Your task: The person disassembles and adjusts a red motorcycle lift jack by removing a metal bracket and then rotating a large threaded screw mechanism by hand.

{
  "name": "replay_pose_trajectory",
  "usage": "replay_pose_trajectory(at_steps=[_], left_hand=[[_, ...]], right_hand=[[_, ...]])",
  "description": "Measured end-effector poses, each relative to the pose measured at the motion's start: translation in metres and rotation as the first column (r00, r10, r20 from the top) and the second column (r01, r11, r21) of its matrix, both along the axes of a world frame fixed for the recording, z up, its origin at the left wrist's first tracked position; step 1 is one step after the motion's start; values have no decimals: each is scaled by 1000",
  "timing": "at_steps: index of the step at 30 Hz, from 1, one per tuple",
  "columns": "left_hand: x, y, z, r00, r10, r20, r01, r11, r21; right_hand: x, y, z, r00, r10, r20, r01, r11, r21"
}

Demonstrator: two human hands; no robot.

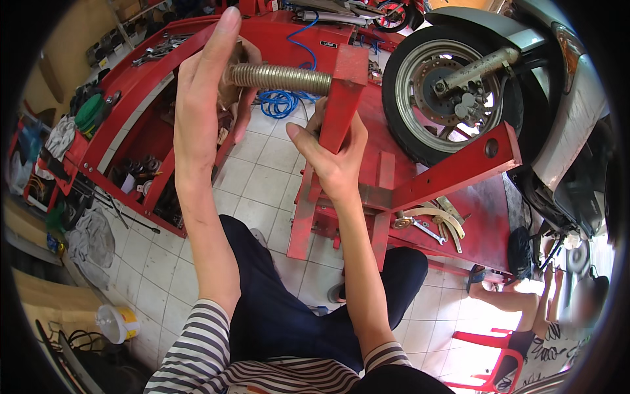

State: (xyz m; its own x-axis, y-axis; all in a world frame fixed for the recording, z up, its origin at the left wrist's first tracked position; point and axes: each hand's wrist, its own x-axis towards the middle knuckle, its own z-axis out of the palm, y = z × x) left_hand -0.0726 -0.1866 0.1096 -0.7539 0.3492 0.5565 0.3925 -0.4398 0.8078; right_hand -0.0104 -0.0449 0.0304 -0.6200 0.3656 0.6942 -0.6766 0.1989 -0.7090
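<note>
A thick threaded screw runs sideways into the top of an upright red steel arm. My left hand is around the brownish knob at the screw's left end, one finger stretched upward. Most of that knob is hidden by the hand. Lower down, my right hand grips the red arm, its thumb sticking out to the left and its other fingers mostly behind the steel. A second red arm with a hole near its end slants up to the right from the same frame.
To the right, a motorcycle wheel stands on the red lift platform. A wrench and curved metal parts lie there. A red cabinet with tools stands left. Blue hose coils on the tiles. Another person's leg shows at lower right.
</note>
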Motion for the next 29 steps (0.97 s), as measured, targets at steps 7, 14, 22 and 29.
replay_pose_trajectory(at_steps=[7, 14, 22, 29], left_hand=[[-28, 0, -14, 872, -120, -475, 214, 965, 150], [-23, 0, -11, 984, -108, -140, 108, 994, -1], [-31, 8, -18, 820, 3, -572, 33, 998, 53], [-46, -9, -21, 858, -54, -511, -23, 989, -143]], right_hand=[[-3, 0, 1, 996, -18, 82, 20, 1000, -18], [-6, 4, 3, 998, -2, 56, 6, 998, -66], [-12, 11, 3, 994, 8, 109, 2, 996, -89], [-15, 6, 7, 999, 19, 47, -15, 996, -89]])
